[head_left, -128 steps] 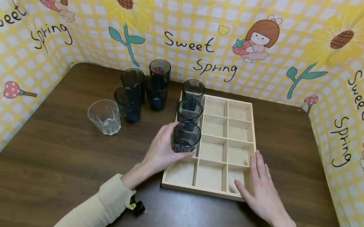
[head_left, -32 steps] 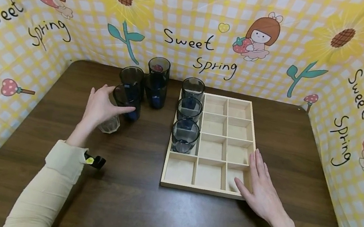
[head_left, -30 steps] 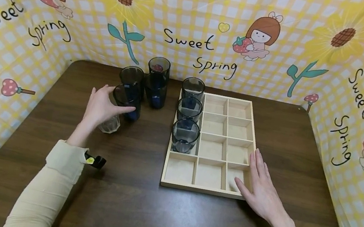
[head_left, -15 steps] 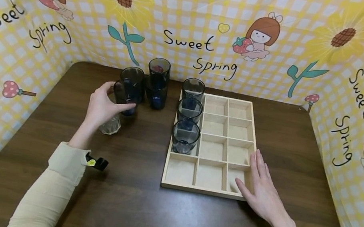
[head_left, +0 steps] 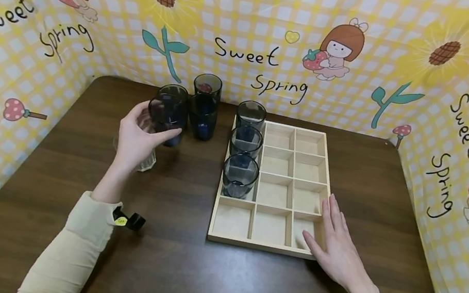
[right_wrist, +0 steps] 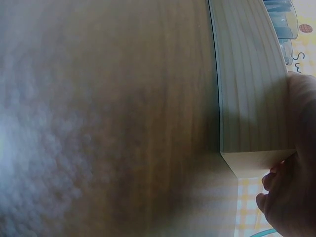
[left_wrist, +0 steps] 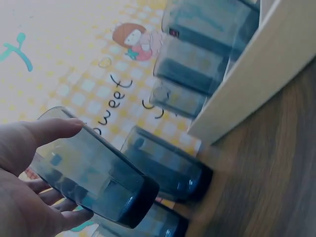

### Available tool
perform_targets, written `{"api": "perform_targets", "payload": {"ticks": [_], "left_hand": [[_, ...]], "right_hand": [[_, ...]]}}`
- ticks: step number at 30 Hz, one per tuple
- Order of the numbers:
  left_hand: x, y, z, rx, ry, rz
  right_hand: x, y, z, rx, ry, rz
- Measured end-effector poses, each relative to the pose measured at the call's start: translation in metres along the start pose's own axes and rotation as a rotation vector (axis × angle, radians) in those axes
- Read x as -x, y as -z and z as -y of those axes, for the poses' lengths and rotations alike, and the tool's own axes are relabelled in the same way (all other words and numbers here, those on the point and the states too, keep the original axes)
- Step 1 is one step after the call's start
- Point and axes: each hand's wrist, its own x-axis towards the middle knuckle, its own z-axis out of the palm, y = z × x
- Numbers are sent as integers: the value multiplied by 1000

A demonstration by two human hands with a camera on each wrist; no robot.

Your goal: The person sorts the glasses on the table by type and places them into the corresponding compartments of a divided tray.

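Here at the bottom of the frame, two pale sleeves [head_left: 73, 244] reach in over the dark wooden table [head_left: 209, 289]. On the lower right, the right hand [head_left: 341, 249] rests against the wooden tray [head_left: 261, 246], fingers straight along its side, thumb spread apart from them. Over to centre left, the left hand [head_left: 137, 137] has a tinted glass [left_wrist: 98, 168], thumb on one side, fingers clamped round the other! A clear glass [head_left: 148, 162] sits partly hidden behind that hand. In the tray's left column, three dark glasses [head_left: 240, 176] stand upright, one each in the top three compartments. Beyond the gripped glass, upper left of centre, two more blue-black glasses [head_left: 204, 107] stand on the table. And at the back, the yellow checked cloth [head_left: 250, 2] reads "Sweet Spring".
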Motion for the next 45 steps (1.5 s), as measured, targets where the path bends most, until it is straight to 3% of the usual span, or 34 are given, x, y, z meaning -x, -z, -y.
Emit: {"api": "perform_targets", "payload": {"ticks": [8, 19, 33, 45], "left_hand": [[16, -11, -5, 230, 168, 27], [41, -23, -3, 418, 304, 102], [80, -37, -6, 376, 370, 209], [106, -49, -13, 332, 332, 289]], "right_hand": [[0, -3, -2, 2, -11, 8], [0, -4, -1, -6, -17, 13], [1, 0, 1, -14, -29, 23], [-1, 0, 1, -14, -59, 47]]}}
